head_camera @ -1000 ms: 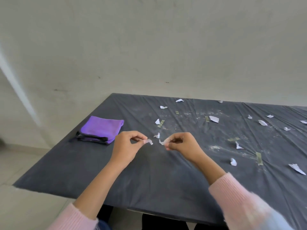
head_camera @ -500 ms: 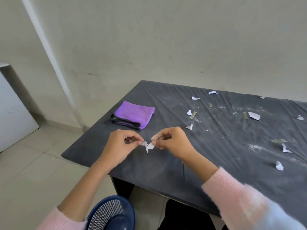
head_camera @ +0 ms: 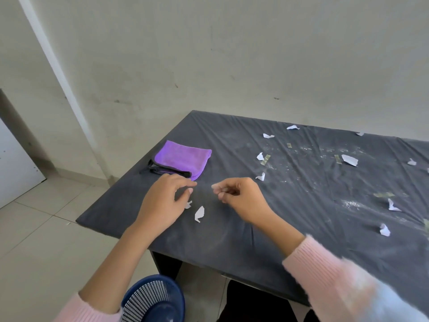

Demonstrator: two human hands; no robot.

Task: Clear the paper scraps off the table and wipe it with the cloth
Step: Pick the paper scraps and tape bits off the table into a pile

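Hovering over the bench [head_camera: 232, 240] near corner: left hand [head_camera: 162, 203] loose, fingers spread, holding nothing. Right hand [head_camera: 241, 198] has fingers curled in, no scrap visible in it. Two paper scraps [head_camera: 199, 213] between the hands, can't tell if lying or falling. More paper scraps right of and beyond right hand. Purple cloth [head_camera: 183, 159] just beyond left hand. Blue basket [head_camera: 153, 298] under left forearm.

The table [head_camera: 220, 240] ran off my frame's right edge. Below its near edge, the blue basket [head_camera: 153, 298] was cut off at the bottom. Above the table, the left hand [head_camera: 162, 205] half hid one scrap [head_camera: 188, 204]; whether the right hand [head_camera: 243, 201] pinched anything, I couldn't tell.
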